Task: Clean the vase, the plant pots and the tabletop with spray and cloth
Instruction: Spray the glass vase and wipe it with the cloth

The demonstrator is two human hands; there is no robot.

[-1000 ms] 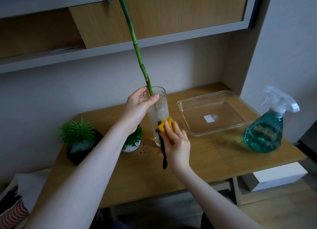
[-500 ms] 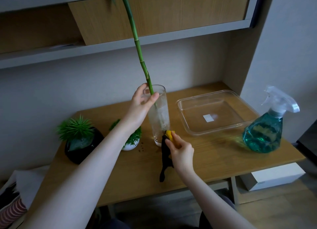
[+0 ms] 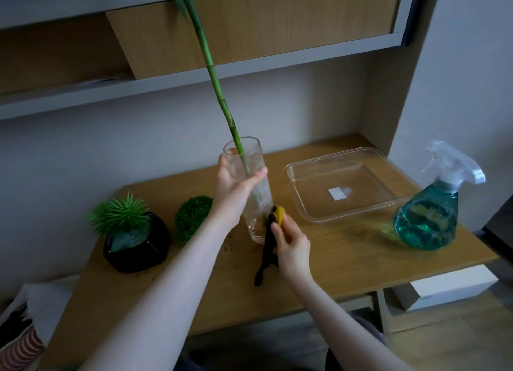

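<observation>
While left hand (image 3: 234, 189) grips vase (image 3: 255, 193), right hand (image 3: 291, 243) pinches cloth (image 3: 273, 232), labels unreadable.

Both forearms bare; no sleeves, rings, watch visible

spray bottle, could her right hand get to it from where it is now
Probably yes. The spray bottle stands on the right hand's own side of the tabletop, with bare wood between them. But that hand grips the cloth against the vase, so it would have to drop the cloth first.
</observation>
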